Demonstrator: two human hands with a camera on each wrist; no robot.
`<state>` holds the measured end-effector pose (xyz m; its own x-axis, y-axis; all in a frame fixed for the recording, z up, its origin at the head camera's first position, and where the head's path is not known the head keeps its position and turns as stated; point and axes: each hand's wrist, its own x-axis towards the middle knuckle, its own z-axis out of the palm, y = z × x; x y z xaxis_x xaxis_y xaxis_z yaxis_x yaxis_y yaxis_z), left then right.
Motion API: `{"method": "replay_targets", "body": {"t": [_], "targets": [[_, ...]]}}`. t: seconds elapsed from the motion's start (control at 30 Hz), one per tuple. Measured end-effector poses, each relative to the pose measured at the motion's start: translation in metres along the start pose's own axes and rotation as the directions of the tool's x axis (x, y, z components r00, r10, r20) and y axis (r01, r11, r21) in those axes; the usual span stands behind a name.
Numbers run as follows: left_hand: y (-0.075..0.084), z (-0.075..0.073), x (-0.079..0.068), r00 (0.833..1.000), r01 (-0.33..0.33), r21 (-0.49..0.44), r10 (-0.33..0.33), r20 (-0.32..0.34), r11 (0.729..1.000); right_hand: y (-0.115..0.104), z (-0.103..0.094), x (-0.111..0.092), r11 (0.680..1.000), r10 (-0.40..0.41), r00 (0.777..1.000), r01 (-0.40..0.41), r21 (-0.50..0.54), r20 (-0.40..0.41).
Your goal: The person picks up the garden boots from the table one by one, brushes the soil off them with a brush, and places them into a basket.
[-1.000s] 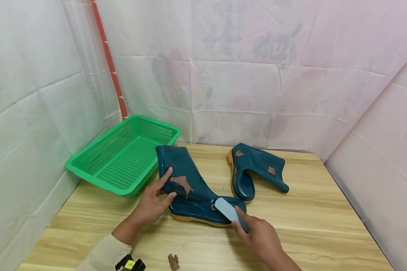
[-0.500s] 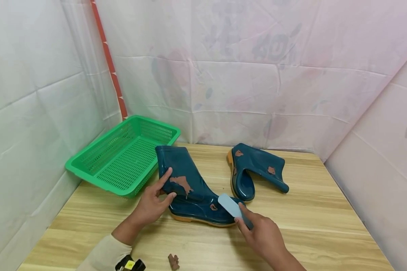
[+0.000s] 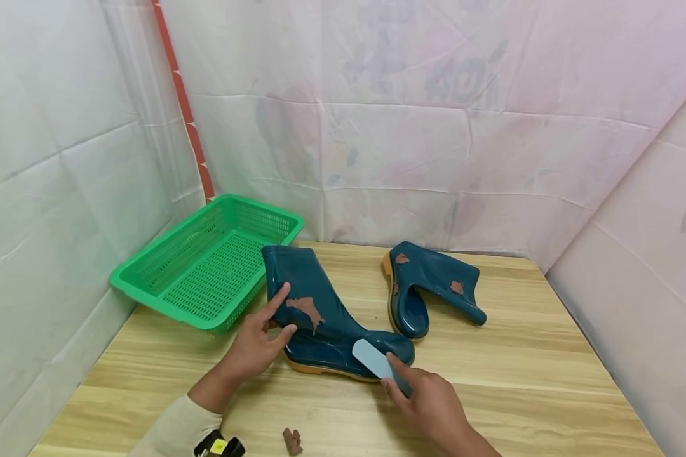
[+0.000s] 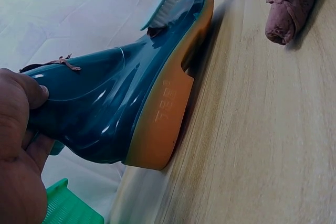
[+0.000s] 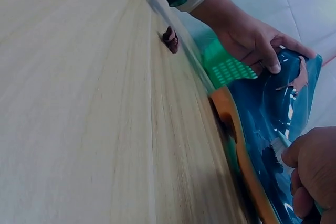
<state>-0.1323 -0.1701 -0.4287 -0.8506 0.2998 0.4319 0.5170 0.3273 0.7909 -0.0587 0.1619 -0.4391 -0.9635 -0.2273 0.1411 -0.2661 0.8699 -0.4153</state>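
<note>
A dark teal rubber boot [image 3: 320, 304] stands on its orange sole, toe to the right, with a brown mud-like patch [image 3: 306, 311] on its shaft. My left hand [image 3: 257, 349] grips the back of the shaft above the heel. In my right hand [image 3: 431, 397] is a pale blue scrubbing brush [image 3: 371, 358], held by its handle. White bristles [image 4: 168, 10] meet the top of the boot's foot, over a small brown spot that the brush hides in the head view.
A second teal boot [image 3: 434, 273] with several brown spots lies at the back right. A green plastic basket [image 3: 206, 322] stands at the back left. Near the front of the wooden table [image 3: 520, 393] lies a brown clay-like lump [image 3: 292, 440].
The brush first shifted toward the toe, uncovering the small brown spot, then came back left over it. My left hand and the boot have stayed in place.
</note>
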Motion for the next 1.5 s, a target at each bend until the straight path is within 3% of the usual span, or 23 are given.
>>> {"method": "replay_targets", "body": {"t": [0.33,0.77,1.1,1.2,1.5], "targets": [[0.0,-0.001,0.0,1.0,-0.004,0.001,0.004,0.002,1.0,-0.003,-0.01,0.007,0.999,0.026,0.994,-0.02,0.05,-0.11],[0.002,0.0,0.0,1.0,0.01,-0.002,-0.01,0.004,1.0,-0.002,0.0,0.004,0.999,-0.036,0.999,0.036,0.009,0.019],[-0.001,-0.001,0.0,1.0,-0.002,-0.003,0.002,0.002,1.0,0.001,-0.011,0.006,0.997,0.034,0.996,-0.028,0.077,-0.077],[0.0,-0.001,0.0,1.0,0.005,-0.003,-0.005,0.002,1.0,-0.001,-0.01,0.01,0.998,0.021,0.997,-0.015,0.066,-0.081],[-0.001,-0.001,-0.001,1.0,0.008,0.012,-0.008,0.002,1.0,-0.002,-0.002,0.006,1.0,-0.017,0.999,0.017,0.013,0.034]]}}
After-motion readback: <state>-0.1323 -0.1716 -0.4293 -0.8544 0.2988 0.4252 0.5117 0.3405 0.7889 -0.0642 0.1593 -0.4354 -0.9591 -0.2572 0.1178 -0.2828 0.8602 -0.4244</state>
